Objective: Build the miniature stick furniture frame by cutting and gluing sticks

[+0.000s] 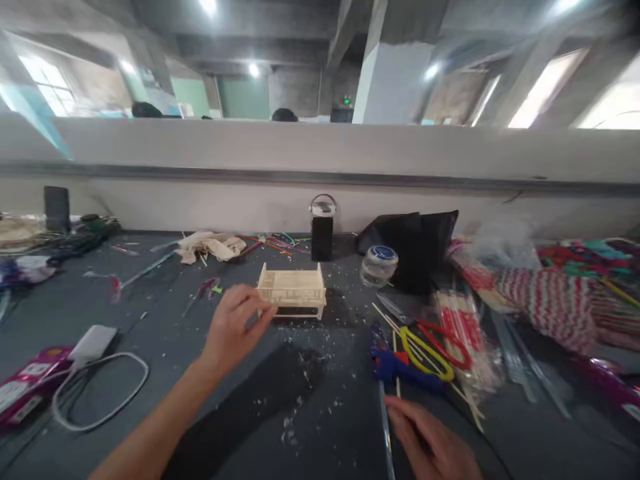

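A small model bed (293, 287) made of pale wooden sticks stands on legs at the middle of the dark table. My left hand (233, 330) is at its left front corner, thumb and forefinger closed on it there. Lower right, my right hand (433, 443) has its fingertips beside a clear glue stick (386, 433) and the near end of a thin wooden stick. The fingers look apart, with nothing visible in them; motion blurs them a little. Just beyond is a blue glue gun (407, 370), lying over thin wooden sticks (473, 403).
Scissors with red and yellow handles (425, 353) lie beside the glue gun. Behind are a lidded jar (380, 267), a black bag (415, 247) and a dark lamp-like device (321, 233). A purple power strip (35, 383) with a white cable sits at left. Scraps litter the table.
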A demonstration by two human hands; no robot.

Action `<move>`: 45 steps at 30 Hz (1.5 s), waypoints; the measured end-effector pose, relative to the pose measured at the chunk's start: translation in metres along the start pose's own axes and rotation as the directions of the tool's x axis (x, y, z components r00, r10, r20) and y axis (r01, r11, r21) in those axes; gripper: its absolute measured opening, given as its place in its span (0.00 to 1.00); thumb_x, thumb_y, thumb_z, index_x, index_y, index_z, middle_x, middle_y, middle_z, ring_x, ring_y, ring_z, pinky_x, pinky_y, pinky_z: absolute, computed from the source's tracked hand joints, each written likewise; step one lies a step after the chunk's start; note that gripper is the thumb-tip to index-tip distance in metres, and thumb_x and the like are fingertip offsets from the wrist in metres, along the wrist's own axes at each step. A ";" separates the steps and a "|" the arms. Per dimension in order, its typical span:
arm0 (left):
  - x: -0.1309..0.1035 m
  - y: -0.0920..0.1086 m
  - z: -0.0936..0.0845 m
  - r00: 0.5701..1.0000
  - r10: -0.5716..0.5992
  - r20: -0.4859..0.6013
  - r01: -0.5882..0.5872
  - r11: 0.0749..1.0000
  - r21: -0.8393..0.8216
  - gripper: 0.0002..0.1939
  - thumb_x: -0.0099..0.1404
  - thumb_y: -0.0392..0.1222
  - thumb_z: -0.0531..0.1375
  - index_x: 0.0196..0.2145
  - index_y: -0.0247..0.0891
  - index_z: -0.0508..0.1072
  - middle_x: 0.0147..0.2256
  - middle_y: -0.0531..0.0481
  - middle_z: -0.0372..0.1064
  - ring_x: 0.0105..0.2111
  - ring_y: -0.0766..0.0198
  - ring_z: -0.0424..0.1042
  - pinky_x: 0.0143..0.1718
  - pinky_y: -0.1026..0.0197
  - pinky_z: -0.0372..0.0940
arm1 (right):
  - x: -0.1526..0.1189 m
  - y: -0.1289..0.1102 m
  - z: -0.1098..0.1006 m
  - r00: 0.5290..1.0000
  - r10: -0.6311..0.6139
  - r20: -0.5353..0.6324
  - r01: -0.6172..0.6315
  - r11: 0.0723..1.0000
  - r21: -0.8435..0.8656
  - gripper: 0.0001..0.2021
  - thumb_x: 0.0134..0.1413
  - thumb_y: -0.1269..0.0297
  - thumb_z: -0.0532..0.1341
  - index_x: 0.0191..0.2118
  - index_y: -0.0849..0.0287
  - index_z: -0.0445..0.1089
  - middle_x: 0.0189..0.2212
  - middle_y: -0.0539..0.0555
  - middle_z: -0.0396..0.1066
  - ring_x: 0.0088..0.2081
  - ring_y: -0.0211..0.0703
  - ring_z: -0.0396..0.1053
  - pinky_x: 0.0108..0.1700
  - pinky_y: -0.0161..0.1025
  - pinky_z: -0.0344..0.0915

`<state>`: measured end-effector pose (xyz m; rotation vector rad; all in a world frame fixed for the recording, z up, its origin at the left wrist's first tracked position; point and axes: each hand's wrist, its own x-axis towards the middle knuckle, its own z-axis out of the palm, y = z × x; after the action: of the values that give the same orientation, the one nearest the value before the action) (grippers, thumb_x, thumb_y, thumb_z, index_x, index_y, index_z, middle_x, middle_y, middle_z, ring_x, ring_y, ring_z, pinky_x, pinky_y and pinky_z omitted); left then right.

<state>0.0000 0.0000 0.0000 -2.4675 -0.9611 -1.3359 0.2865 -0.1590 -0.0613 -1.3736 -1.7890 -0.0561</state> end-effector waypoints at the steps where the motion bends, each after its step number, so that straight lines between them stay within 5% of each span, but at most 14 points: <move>1: -0.012 0.003 0.003 0.999 -0.014 0.035 0.015 0.999 -0.031 0.08 0.65 0.32 0.59 0.28 0.37 0.64 0.28 0.51 0.62 0.30 0.65 0.63 0.33 0.61 0.57 | -0.001 0.002 0.000 1.000 0.009 0.003 -0.009 1.000 0.005 0.12 0.66 0.58 0.52 0.39 0.54 0.72 0.29 0.46 0.79 0.26 0.33 0.76 0.31 0.22 0.70; 8: -0.053 0.016 0.023 0.963 -0.181 0.200 0.208 0.971 -0.120 0.19 0.69 0.34 0.52 0.22 0.40 0.52 0.20 0.58 0.47 0.20 0.69 0.51 0.23 0.62 0.48 | 0.004 0.005 0.001 1.000 -0.014 0.006 0.014 1.000 -0.003 0.10 0.67 0.60 0.52 0.40 0.52 0.70 0.28 0.44 0.77 0.24 0.31 0.75 0.31 0.23 0.69; 14: -0.053 0.027 0.031 0.915 -0.236 0.328 0.311 0.930 -0.198 0.09 0.71 0.36 0.49 0.33 0.39 0.64 0.27 0.53 0.63 0.28 0.67 0.64 0.31 0.65 0.59 | 0.022 0.013 -0.004 0.997 -0.077 -0.004 0.076 0.990 -0.117 0.09 0.66 0.62 0.53 0.43 0.55 0.69 0.32 0.48 0.77 0.32 0.35 0.75 0.37 0.29 0.69; 19: -0.052 0.028 0.027 0.911 -0.286 0.298 0.347 0.921 -0.175 0.05 0.68 0.35 0.52 0.36 0.39 0.67 0.27 0.54 0.64 0.25 0.67 0.64 0.27 0.66 0.59 | 0.023 0.039 -0.019 0.999 -0.035 -0.020 0.028 0.958 -0.285 0.08 0.64 0.63 0.55 0.45 0.55 0.68 0.34 0.51 0.75 0.33 0.39 0.73 0.38 0.36 0.68; 23: -0.051 0.022 0.026 0.895 -0.342 0.286 0.398 0.902 -0.167 0.05 0.67 0.36 0.53 0.34 0.39 0.68 0.27 0.54 0.65 0.24 0.67 0.65 0.24 0.67 0.59 | 0.016 0.051 -0.020 0.995 -0.025 0.096 0.058 0.930 -0.363 0.15 0.60 0.64 0.57 0.52 0.57 0.65 0.40 0.55 0.73 0.41 0.46 0.71 0.44 0.44 0.68; 28: -0.051 0.021 0.028 0.902 -0.283 0.325 0.360 0.909 -0.207 0.06 0.67 0.36 0.54 0.35 0.39 0.71 0.26 0.55 0.66 0.24 0.69 0.66 0.24 0.68 0.59 | 0.018 0.053 -0.010 0.971 0.036 0.235 0.083 0.874 -0.479 0.22 0.54 0.68 0.57 0.56 0.59 0.63 0.47 0.59 0.71 0.48 0.55 0.67 0.49 0.54 0.65; 35: -0.056 0.018 0.031 0.920 -0.201 0.337 0.292 0.925 -0.244 0.06 0.67 0.35 0.55 0.37 0.40 0.71 0.27 0.54 0.67 0.26 0.69 0.68 0.28 0.68 0.61 | 0.026 0.065 0.000 0.946 -0.004 0.324 0.155 0.885 -0.440 0.21 0.54 0.72 0.54 0.54 0.59 0.66 0.43 0.59 0.71 0.43 0.53 0.70 0.45 0.52 0.67; 41: -0.058 0.021 0.037 0.918 -0.171 0.359 0.271 0.930 -0.249 0.06 0.68 0.36 0.54 0.38 0.39 0.71 0.28 0.53 0.69 0.28 0.67 0.69 0.30 0.66 0.62 | 0.025 0.060 -0.010 0.985 -0.067 0.162 0.109 0.956 -0.271 0.20 0.59 0.72 0.53 0.57 0.58 0.61 0.43 0.59 0.68 0.45 0.49 0.69 0.47 0.47 0.69; 45: -0.036 0.062 0.053 0.850 -0.064 0.523 0.256 0.917 -0.305 0.09 0.68 0.37 0.52 0.37 0.39 0.72 0.31 0.50 0.72 0.31 0.64 0.72 0.32 0.64 0.63 | 0.029 0.058 -0.041 0.991 -0.110 -0.076 0.089 0.966 -0.241 0.22 0.60 0.70 0.56 0.59 0.54 0.59 0.46 0.58 0.67 0.48 0.48 0.68 0.49 0.46 0.68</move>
<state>0.0607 -0.0417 -0.0508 -3.1930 -1.1323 -0.9877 0.3563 -0.1342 -0.0421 -1.4219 -1.8195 -0.3905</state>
